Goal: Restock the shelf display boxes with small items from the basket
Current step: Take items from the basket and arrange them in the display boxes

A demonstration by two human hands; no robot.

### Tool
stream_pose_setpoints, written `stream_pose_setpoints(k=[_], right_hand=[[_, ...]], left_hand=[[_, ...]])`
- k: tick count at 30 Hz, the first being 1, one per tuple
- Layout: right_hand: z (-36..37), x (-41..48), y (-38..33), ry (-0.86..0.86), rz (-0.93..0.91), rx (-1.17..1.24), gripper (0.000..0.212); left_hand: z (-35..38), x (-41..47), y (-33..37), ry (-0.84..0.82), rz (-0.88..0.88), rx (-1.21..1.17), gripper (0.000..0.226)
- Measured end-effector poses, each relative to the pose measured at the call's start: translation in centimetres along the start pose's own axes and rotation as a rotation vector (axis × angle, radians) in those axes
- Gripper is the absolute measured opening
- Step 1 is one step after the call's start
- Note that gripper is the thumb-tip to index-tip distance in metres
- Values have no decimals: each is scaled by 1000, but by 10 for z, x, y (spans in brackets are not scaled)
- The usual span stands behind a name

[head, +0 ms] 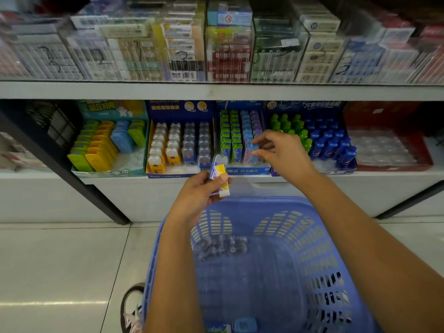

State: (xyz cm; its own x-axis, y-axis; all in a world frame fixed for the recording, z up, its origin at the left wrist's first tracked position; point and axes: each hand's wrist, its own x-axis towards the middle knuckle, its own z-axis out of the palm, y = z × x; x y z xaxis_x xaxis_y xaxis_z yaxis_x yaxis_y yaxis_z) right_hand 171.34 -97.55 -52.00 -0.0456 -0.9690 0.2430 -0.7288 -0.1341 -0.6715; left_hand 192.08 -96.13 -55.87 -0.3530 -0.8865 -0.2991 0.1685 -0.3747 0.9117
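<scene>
My left hand (200,193) grips a small purple-and-yellow eraser pack (219,175) in front of the lower shelf, above the blue plastic basket (312,248). My right hand (278,152) reaches into the blue display box (242,170) of green, blue and purple packs. Its thumb and fingers pinch a small light-blue pack (254,147) in the blue row. Several clear items (221,245) lie at the basket's far end, and two packs (231,326) at its near end.
Other display boxes line the lower shelf: a teal one (108,173) at left, a navy one (173,175) with bear-shaped items, one with green and blue bottles (312,138), a red one (389,150) at right. A shoe (133,308) stands beside the basket.
</scene>
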Motion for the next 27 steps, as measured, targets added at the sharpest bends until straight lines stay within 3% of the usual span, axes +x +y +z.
stream_pose_setpoints(k=[9, 16, 19, 22, 27], right_hand=[[6, 6, 4, 16, -81, -172, 18], [7, 3, -9, 32, -26, -214, 25], [0, -5, -24, 75, 53, -48, 31], [0, -17, -41, -105, 206, 245, 30], [-4, -25, -45, -158, 252, 355, 24]], left_hand=[[-2, 0, 8, 46, 72, -9, 16], [9, 2, 11, 49, 81, -133, 22], [16, 2, 9, 72, 134, -30, 17], [25, 0, 10, 96, 225, 128, 14], [33, -1, 14, 61, 291, 218, 19]])
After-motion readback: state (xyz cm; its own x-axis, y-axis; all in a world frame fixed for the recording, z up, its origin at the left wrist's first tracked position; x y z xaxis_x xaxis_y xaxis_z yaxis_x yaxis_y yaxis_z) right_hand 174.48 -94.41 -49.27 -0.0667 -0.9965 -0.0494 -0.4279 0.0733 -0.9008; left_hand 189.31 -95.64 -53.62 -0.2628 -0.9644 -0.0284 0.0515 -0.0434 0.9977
